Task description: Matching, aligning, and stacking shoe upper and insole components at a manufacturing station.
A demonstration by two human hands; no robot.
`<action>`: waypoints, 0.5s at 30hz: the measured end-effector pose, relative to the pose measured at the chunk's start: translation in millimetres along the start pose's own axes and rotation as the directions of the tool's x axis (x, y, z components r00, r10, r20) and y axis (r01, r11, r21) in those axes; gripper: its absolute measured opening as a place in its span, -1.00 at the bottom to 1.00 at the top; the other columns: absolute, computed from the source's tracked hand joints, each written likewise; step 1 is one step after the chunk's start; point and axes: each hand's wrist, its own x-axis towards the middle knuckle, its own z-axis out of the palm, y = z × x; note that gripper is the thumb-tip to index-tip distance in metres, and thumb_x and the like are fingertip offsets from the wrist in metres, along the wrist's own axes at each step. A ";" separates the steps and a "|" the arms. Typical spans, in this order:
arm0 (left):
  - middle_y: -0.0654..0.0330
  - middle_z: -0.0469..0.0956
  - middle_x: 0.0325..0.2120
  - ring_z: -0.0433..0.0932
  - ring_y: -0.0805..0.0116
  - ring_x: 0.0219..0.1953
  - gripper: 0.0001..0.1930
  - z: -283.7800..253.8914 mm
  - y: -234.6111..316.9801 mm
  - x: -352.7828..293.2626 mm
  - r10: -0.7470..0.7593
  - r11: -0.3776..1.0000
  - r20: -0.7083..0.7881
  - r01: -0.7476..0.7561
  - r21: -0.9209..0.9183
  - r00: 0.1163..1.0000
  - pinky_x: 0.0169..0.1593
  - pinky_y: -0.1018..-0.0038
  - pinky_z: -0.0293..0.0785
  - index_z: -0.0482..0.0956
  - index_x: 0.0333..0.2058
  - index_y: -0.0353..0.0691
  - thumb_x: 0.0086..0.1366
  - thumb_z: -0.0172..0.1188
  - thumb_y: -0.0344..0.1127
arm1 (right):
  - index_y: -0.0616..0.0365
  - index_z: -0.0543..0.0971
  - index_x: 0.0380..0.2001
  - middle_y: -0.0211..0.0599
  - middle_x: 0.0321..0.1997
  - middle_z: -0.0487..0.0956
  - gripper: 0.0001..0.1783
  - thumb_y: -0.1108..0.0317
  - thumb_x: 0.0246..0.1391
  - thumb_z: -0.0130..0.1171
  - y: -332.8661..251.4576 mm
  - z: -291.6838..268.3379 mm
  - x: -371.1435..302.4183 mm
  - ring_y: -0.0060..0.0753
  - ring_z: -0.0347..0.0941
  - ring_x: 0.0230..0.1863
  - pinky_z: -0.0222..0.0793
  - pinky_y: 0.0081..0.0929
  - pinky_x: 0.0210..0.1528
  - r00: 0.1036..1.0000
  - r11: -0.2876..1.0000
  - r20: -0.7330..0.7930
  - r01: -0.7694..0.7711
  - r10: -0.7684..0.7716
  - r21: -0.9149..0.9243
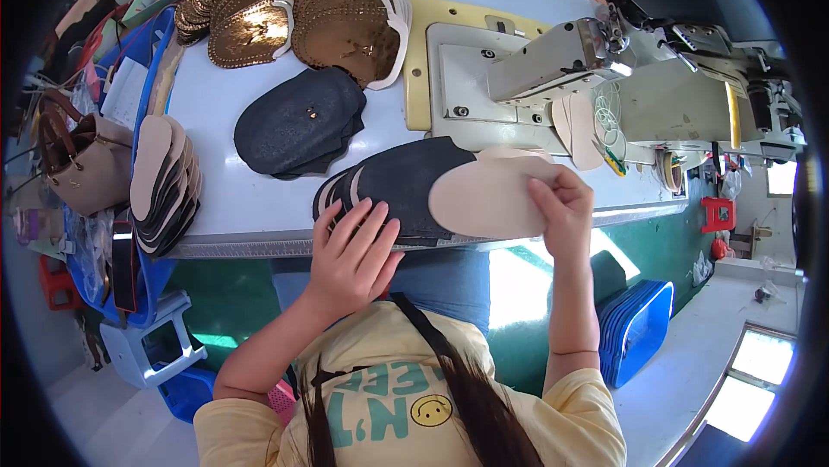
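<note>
Between the thumb and fingers of my right hand [563, 208] is the heel end of a flat beige insole [485, 197]. Its rounded front overlaps a row of dark navy shoe pieces [401, 177] with pale edges, fanned out along the front of the table. More beige material shows just behind the insole. My left hand [356, 251] rests with fingers stretched out on the near left end of the dark pieces. Farther back and left lies a separate stack of dark oval pieces [298, 121], with a small shiny item on top.
Shiny gold perforated pieces [345, 31] are piled at the back. A sewing machine [553, 65] stands at the right, with cut insoles [577, 128] and thread beside it. Stacked insoles [160, 165] and a handbag [95, 156] are at left. Blue baskets [635, 329] stand on the floor.
</note>
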 end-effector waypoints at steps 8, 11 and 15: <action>0.16 0.51 -0.02 0.40 0.14 0.07 -0.67 10.9 0.5 -8.8 -0.034 0.999 -0.067 0.036 0.025 0.997 0.01 0.12 0.20 0.61 -0.16 -0.15 0.04 0.25 -0.31 | 0.35 0.50 -0.20 -0.30 -0.32 0.59 -0.83 0.57 0.11 0.13 11.2 53.7 9.6 -0.62 0.52 -0.36 0.43 -0.71 -0.28 0.986 0.992 0.148 -0.094 0.080 0.089; 0.11 0.47 0.00 0.40 0.15 0.06 -0.66 18.8 -0.5 -12.2 -0.063 0.998 -0.152 0.058 -0.039 0.986 -0.02 0.18 0.20 0.60 -0.15 -0.12 0.04 0.26 -0.30 | 0.36 0.49 -0.18 -0.30 -0.32 0.59 -0.82 0.57 0.11 0.13 10.1 56.8 8.9 -0.62 0.52 -0.35 0.43 -0.72 -0.27 0.985 0.989 0.147 -0.107 0.091 0.106; 0.17 0.40 -0.13 0.41 0.17 0.03 -0.63 22.8 -1.9 -13.3 -0.068 0.997 -0.195 0.060 -0.048 0.978 -0.06 0.25 0.19 0.60 -0.14 -0.09 0.01 0.30 -0.28 | 0.35 0.49 -0.19 -0.30 -0.32 0.59 -0.83 0.57 0.11 0.13 5.2 59.6 4.5 -0.62 0.52 -0.35 0.44 -0.72 -0.26 0.988 0.992 0.138 -0.080 0.065 0.100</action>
